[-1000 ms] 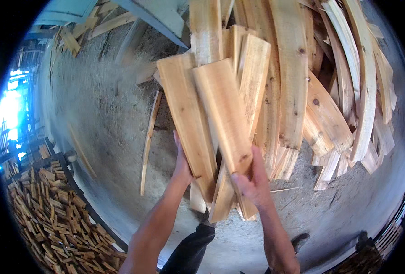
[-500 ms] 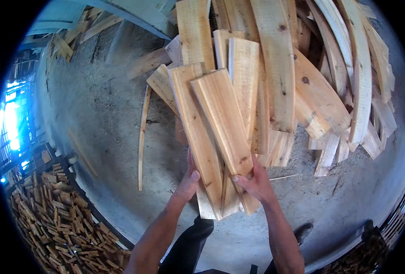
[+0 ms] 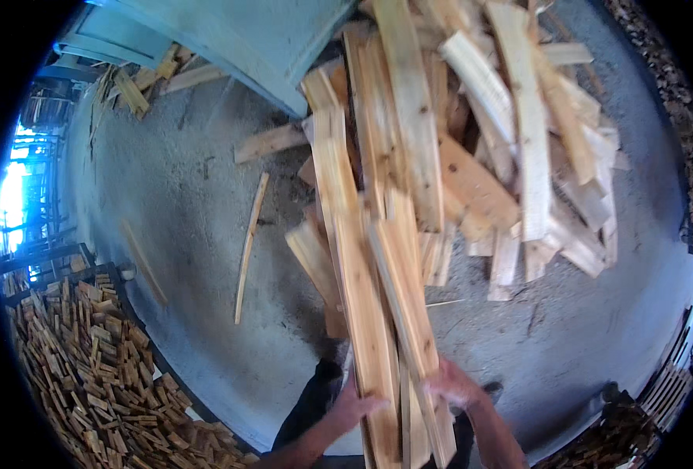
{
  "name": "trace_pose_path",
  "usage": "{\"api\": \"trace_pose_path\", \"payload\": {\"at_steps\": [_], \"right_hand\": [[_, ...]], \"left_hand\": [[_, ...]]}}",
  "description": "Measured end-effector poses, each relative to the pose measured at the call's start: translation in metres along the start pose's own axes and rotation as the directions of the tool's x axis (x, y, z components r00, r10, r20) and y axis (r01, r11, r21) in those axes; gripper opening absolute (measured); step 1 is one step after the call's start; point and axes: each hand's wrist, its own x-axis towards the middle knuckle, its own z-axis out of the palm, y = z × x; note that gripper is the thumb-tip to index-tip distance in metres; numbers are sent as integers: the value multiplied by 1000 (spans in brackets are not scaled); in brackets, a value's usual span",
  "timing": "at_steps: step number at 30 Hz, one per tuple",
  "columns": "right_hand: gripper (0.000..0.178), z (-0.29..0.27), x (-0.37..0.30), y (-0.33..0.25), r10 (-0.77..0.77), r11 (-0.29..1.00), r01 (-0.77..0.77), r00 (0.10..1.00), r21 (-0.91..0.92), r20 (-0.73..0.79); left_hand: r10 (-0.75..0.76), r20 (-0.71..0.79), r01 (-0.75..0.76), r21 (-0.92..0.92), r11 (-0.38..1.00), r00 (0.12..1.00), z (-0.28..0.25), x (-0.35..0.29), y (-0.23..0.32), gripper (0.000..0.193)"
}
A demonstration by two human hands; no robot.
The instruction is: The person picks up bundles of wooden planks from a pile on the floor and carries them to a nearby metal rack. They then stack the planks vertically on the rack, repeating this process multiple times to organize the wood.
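Close in front of my body I hold a bundle of several wooden boards (image 3: 362, 305). My left hand (image 3: 354, 404) is closed around the bundle's left side, its thumb lying over the top. On the opposite side my right hand (image 3: 453, 383) grips the bundle next to a narrower board (image 3: 407, 301) that slants across it. The fingers beneath the wood are hidden. The bundle's far ends overlap a large loose heap of long boards (image 3: 413, 117) on the floor. A short board (image 3: 314, 254) rests beside the bundle on its left.
A pale blue-green panel (image 3: 245, 39) stands at the far left of the heap. One thin strip of wood (image 3: 251, 246) lies on the concrete floor (image 3: 186, 211). Many small wood pieces (image 3: 96, 359) are piled at the lower left, behind a dark edge. Slatted wood (image 3: 671, 375) is at the right.
Both hands have drawn the bundle nearer to my body, lower in the view. The heap now appears farther left as the view has shifted. My grip stays on the boards.
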Motion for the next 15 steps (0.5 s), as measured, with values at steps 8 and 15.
{"api": "trace_pose_path", "payload": {"at_steps": [8,15], "right_hand": [[77,14,-220,96,388,864,-324,916,386,-99],[54,-16,-246,213,501,818,-392,845,421,-187]], "left_hand": [[-393,143,417,-372,829,909,99,-143,-122,64],[-547,183,569,-411,713,817,118,-144,-158,54]]}}
